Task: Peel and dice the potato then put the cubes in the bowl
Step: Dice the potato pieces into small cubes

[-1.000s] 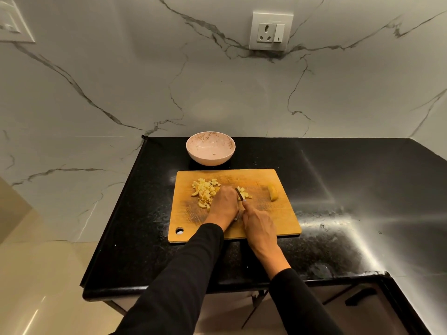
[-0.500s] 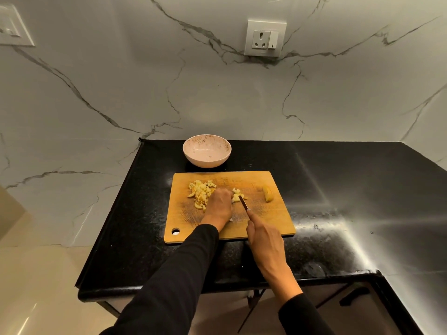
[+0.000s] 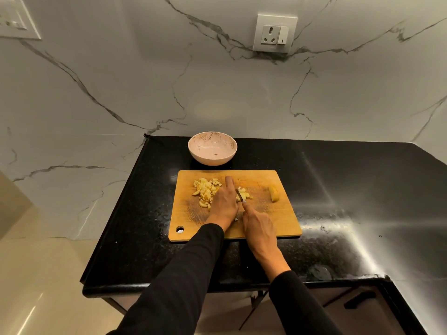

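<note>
The dicing was well along. A heap of potato cubes (image 3: 205,191) lay on the cutting board (image 3: 285,218), left of its middle, and a smaller cluster of cubes (image 3: 244,195) sat at the middle, under the knife (image 3: 240,196). The right hand (image 3: 260,226) gripped the knife handle, index finger along its spine. The left hand (image 3: 223,205) lay flat with straight fingers, holding nothing, between the two lots. One uncut potato piece (image 3: 274,193) waited near the board's right edge. The bowl (image 3: 212,151), just beyond the board's far edge, held no cubes yet, so the transfer was all left. The dark bench (image 3: 362,189) offered wide room right of the board; its left edge ran close by.
</note>
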